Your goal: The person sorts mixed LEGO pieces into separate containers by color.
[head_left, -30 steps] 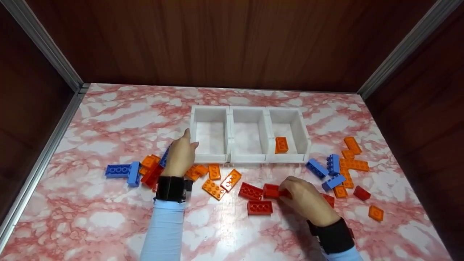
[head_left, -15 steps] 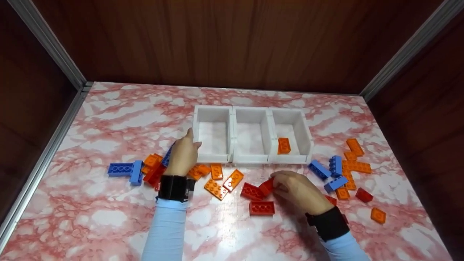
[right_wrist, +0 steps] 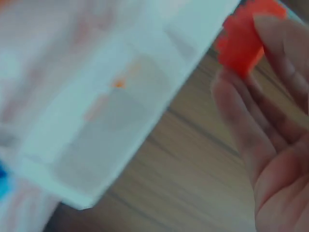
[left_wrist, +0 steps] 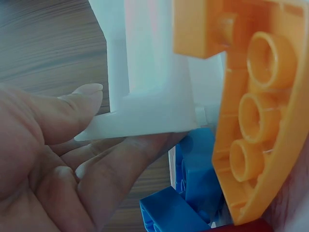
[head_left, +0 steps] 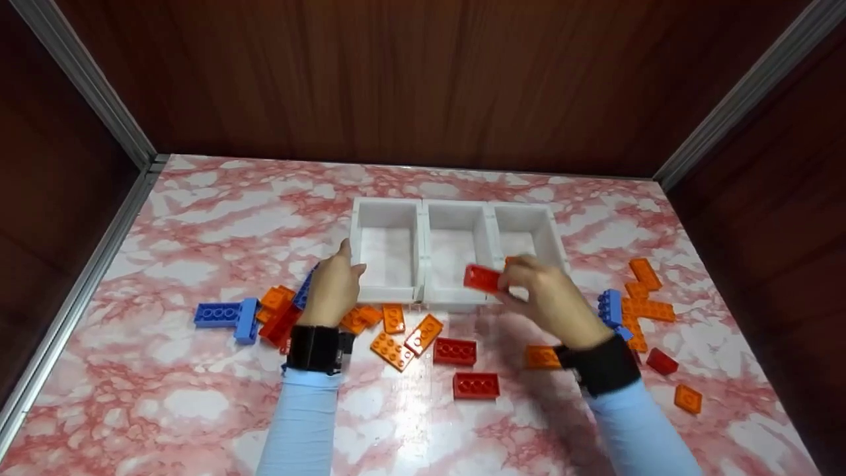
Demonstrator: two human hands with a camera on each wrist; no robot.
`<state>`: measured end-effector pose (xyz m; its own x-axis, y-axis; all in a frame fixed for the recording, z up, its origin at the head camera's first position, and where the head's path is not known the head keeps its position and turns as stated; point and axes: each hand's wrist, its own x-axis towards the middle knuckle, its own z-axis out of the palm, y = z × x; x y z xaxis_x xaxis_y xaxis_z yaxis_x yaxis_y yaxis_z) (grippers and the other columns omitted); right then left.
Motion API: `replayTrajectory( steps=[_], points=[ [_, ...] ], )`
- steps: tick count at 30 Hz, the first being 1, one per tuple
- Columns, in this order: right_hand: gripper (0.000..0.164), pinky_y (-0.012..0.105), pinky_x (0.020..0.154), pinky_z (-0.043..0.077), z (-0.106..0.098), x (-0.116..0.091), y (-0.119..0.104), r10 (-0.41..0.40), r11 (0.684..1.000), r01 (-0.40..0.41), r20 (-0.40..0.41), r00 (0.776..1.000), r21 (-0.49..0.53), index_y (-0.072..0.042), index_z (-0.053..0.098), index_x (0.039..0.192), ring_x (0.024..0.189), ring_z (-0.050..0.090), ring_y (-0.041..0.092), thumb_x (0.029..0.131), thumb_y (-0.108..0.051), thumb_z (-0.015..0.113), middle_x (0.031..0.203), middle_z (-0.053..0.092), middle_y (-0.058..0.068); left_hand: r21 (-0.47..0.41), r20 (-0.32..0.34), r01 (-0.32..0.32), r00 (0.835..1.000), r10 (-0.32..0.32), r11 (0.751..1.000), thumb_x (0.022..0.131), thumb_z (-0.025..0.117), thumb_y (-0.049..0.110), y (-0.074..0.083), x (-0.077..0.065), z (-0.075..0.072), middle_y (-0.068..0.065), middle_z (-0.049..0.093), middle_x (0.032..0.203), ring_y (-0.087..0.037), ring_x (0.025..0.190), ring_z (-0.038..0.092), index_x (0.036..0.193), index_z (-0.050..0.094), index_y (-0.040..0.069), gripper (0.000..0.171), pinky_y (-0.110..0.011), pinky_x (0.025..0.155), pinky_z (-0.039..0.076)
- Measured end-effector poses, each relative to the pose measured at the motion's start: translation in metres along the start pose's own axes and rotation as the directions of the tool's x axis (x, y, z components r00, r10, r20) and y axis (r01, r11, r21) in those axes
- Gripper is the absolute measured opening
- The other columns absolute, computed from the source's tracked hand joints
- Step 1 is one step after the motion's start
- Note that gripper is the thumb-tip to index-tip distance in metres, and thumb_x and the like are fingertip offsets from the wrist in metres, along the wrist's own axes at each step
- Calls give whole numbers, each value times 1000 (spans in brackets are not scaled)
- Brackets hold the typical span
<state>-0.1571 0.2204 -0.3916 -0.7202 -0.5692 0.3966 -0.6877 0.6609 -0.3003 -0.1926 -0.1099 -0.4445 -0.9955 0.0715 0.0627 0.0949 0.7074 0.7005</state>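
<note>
My right hand (head_left: 548,291) pinches a red building brick (head_left: 481,278) between thumb and fingers, above the front of the middle white bin (head_left: 456,296). In the right wrist view the studs of this red brick (right_wrist: 246,41) face away from the palm. My left hand (head_left: 332,284) grips the front left corner of the left white bin (head_left: 386,295). The left wrist view has the thumb on one side of that white wall (left_wrist: 149,113) and fingers underneath. An orange brick (head_left: 510,260) in the right bin is mostly hidden behind my right hand.
Two red bricks (head_left: 455,352) and several orange ones (head_left: 392,351) lie before the bins. A pile of blue, orange and red bricks (head_left: 279,317) is beside my left wrist. More bricks (head_left: 648,309) lie at right. Wood-patterned panels (head_left: 423,86) enclose the table (head_left: 218,198).
My right hand has lifted the red brick from the table and carried it forward to the bins. An orange brick now shows beside the right wrist. My left hand keeps its hold.
</note>
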Motion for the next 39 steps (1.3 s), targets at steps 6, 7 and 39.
replayTrajectory(
  steps=[6,7,39],
  points=[
    [11,35,66,52,13,66,20,50,996,-46,51,997,-73,-5,69,82,75,60,23,82,-3,79,84,60,8,10,-6,-2,1000,2,1000,103,56,16,-1,2,-1,-30,65,114,-39,88,66,149,30,-12,60,-47,78,53],
    [10,37,66,52,18,75,24,72,994,-65,80,994,-89,-5,69,82,74,60,24,82,-3,79,83,60,8,12,-7,-3,1000,3,1000,103,56,17,-1,2,0,-31,65,114,-39,89,66,148,31,-12,60,-47,79,53],
    [10,33,73,56,1,57,-6,51,997,-48,35,998,-64,-3,74,95,81,66,23,85,0,76,89,70,8,11,-41,-15,999,15,1000,102,58,14,1,0,3,-27,68,98,-33,68,63,148,32,-12,59,-42,63,49]
  ],
)
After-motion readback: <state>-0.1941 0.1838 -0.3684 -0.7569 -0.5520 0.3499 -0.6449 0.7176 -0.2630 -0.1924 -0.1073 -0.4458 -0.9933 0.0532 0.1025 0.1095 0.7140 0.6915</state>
